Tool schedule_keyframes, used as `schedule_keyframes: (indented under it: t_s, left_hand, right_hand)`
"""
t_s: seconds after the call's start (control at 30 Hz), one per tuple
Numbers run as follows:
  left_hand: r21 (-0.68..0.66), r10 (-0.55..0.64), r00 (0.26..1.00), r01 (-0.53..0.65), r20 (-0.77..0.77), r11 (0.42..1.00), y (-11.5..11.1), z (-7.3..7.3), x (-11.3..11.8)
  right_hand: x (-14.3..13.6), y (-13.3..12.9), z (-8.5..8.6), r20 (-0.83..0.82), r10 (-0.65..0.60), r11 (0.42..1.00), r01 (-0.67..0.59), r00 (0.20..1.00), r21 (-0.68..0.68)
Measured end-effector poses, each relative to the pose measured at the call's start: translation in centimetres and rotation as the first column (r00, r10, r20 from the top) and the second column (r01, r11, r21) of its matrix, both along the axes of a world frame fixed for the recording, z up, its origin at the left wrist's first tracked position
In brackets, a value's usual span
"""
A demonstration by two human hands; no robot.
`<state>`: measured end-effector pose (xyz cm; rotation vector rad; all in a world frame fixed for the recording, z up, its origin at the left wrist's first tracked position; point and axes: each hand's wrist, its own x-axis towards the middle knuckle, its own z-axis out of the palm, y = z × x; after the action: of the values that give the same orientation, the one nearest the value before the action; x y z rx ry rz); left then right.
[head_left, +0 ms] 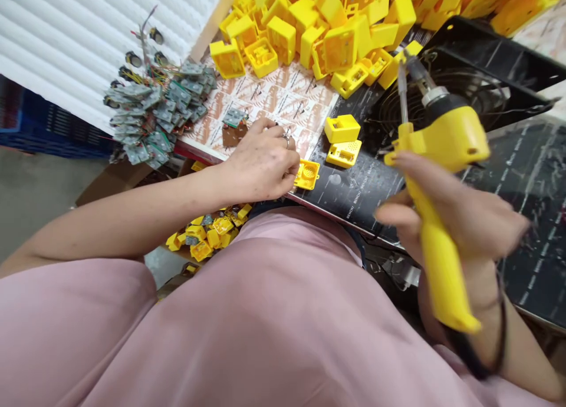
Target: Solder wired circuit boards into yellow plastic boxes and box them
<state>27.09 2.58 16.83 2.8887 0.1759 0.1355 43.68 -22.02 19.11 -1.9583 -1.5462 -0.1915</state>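
Note:
My right hand is wrapped round a yellow hot-glue gun or similar pistol-shaped tool, its metal tip pointing up and away from me; the hand is a little blurred. At the bench edge my left hand has its fingers curled down at the side of a small open yellow case part, partly covering it. Just past the left hand lies a small circuit board with a brown piece under it. Between the hands, two yellow case parts rest touching each other on the black mat.
A heap of yellow cases covers the back of the bench. Circuit boards with wires are piled at left beside white ribbed foam. A black fan stands behind the tool. Below the edge, a box holds yellow parts.

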Motion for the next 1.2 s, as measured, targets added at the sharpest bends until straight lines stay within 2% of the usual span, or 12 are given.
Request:
schedule_keyframes:
  t_s: [0.17, 0.33, 0.4, 0.47, 0.57, 0.67, 0.73, 0.8, 0.87, 0.97, 1.07, 1.2]
  left_hand:
    - [0.07, -0.011, 1.0, 0.013, -0.02, 0.997, -0.5, -0.2, 0.1]
    - [-0.088, 0.122, 0.982, -0.11, 0.145, 0.99, 2.1, 2.2, -1.3]
    - [-0.159, 0.207, 0.939, -0.168, 0.274, 0.973, 4.2, 3.1, -2.7]
    - [-0.164, 0.239, 0.914, -0.194, 0.327, 0.967, 6.1, 3.2, -4.4]
    - [-0.085, 0.211, 0.945, -0.196, 0.248, 0.977, 7.4, 2.0, -6.0]
    - [0.054, 0.116, 0.977, -0.127, 0.177, 0.99, 6.4, 0.6, -5.9]
    - [0.184, 0.061, 0.991, -0.082, 0.12, 0.98, 5.1, 0.1, -5.3]
    - [0.253, 0.083, 0.995, -0.094, 0.055, 0.963, 4.1, -0.1, -4.5]
    - [0.223, 0.156, 0.988, -0.154, 0.006, 0.963, 3.8, -0.1, -3.9]
    - [0.141, 0.172, 0.984, -0.165, -0.037, 0.976, 4.4, 0.1, -3.4]
    - [0.098, 0.151, 0.988, -0.147, -0.032, 0.984, 5.4, 0.2, -3.5]
    - [-0.024, 0.253, 0.967, -0.253, 0.021, 0.967, 6.1, 0.1, -3.9]
  right_hand:
    - [1.5, 6.0, -1.4, 0.313, 0.047, 0.999, -0.037, 0.949, -0.037]
    - [2.6, 10.0, -2.8, 0.307, 0.068, 0.969, 0.01, 0.949, -0.248]
    - [2.7, 10.6, -2.3, 0.292, 0.035, 0.962, 0.047, 0.956, -0.269]
    - [2.4, 11.0, -1.7, 0.266, 0.009, 0.979, 0.046, 0.964, -0.199]
    - [1.4, 11.6, -1.8, 0.217, 0.062, 0.998, -0.053, 0.974, -0.045]
    - [0.0, 12.6, -3.2, 0.197, 0.141, 0.989, -0.127, 0.97, -0.082]
    - [-0.2, 13.0, -3.9, 0.227, 0.128, 0.981, -0.09, 0.966, -0.169]
    - [0.2, 12.9, -3.9, 0.266, 0.089, 0.975, -0.029, 0.96, -0.222]
    - [1.0, 12.3, -3.2, 0.272, 0.087, 0.973, -0.024, 0.958, -0.229]
    - [2.3, 11.6, -2.3, 0.194, 0.214, 0.962, -0.172, 0.957, -0.213]
    - [2.6, 11.7, -2.5, 0.076, 0.371, 0.916, -0.352, 0.925, -0.192]
    - [2.4, 12.5, -3.1, 0.024, 0.459, 0.874, -0.447, 0.888, -0.193]
